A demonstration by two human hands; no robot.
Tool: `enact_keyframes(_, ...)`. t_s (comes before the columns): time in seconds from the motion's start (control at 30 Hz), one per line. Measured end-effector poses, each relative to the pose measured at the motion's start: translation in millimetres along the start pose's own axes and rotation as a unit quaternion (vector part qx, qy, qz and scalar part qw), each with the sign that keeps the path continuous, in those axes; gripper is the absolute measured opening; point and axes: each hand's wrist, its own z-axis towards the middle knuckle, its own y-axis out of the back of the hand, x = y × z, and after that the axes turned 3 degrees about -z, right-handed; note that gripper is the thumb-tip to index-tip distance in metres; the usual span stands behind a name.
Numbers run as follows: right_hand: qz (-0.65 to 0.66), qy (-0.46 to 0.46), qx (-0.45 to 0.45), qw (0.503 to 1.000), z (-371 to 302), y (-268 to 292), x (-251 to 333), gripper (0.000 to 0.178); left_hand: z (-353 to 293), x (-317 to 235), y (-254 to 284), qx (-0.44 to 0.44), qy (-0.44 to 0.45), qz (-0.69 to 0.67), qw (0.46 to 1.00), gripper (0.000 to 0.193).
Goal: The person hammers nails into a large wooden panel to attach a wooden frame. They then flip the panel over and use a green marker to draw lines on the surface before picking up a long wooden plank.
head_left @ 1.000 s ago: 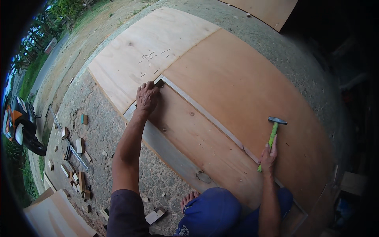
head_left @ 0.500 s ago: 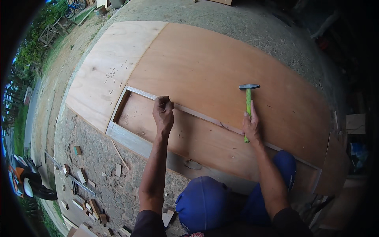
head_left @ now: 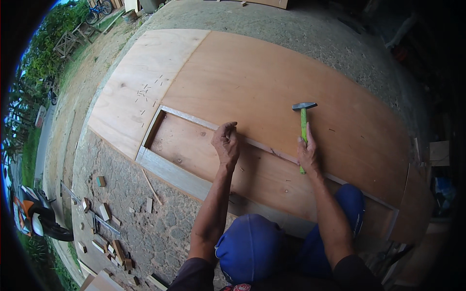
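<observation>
A hammer [head_left: 303, 116] with a steel head and a yellow-green handle is in my right hand [head_left: 308, 151], head up. That hand is low over the plywood sheet [head_left: 272, 77]. My left hand [head_left: 226, 140] is closed in a pinch above the long upper rail of a wooden frame [head_left: 187, 116]; anything between its fingertips is too small to make out. The frame is a long rectangle lying on the plywood. Several loose nails [head_left: 143, 92] lie on the paler section of board to the left, and a single nail [head_left: 332, 130] lies right of the hammer.
My blue-clad knees [head_left: 250, 247] are at the frame's near side. Wood offcuts [head_left: 116, 252] and a metal clamp [head_left: 104, 224] lie on the rough concrete at lower left. A motorcycle [head_left: 39, 216] stands at the far left, with a bicycle [head_left: 99, 9] at the top left.
My left hand has moved right along the upper rail, still pinched. My right hand and the hammer have hardly moved. The view has shifted slightly.
</observation>
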Motion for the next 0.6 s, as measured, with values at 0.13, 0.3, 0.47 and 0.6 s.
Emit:
enact_keyframes(0.13, 0.038, 0.038, -0.029, 0.998, 0.0, -3.8, -3.1, 0.063, -1.1, 11.8, -3.0, -0.004, -0.054, 0.0, 0.999, 0.01)
enact_keyframes(0.3, 0.03, 0.032, -0.021, 0.999, -0.5, -2.9, -1.3, 0.064, 4.3, 20.4, 0.7, 0.01, -0.134, 0.042, 0.99, 0.012)
enact_keyframes(0.47, -0.009, -0.01, 0.009, 1.0, -3.4, -1.1, 9.6, 0.063, 11.7, 30.4, 11.8, 0.031, -0.041, -0.014, 0.999, 0.022)
enact_keyframes(0.6, -0.064, 0.073, -0.011, 0.995, -4.4, 4.6, -5.0, 0.062, 6.7, 25.2, -1.1, 0.005, -0.048, 0.005, 0.999, 0.03)
